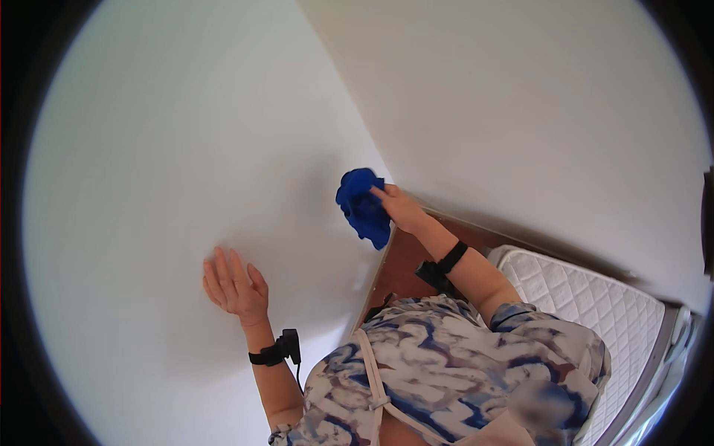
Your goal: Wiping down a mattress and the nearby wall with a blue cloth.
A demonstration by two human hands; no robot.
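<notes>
My right hand [402,207] grips a crumpled blue cloth [362,207] near the corner where two walls meet. The cloth hangs in loose folds in front of the left wall [186,149]; whether it presses on the wall I cannot tell. Lower and to the left, my left hand [236,285] is open, its fingers stretched out against or very close to the same wall. Nothing is in it. Each forearm wears a black strap with a small black device.
A second pale wall [535,111] runs off to the right of the corner. Below it lies a white quilted mattress [587,301], close by my right arm. Reddish-brown floor [407,260] shows between the left wall and the mattress.
</notes>
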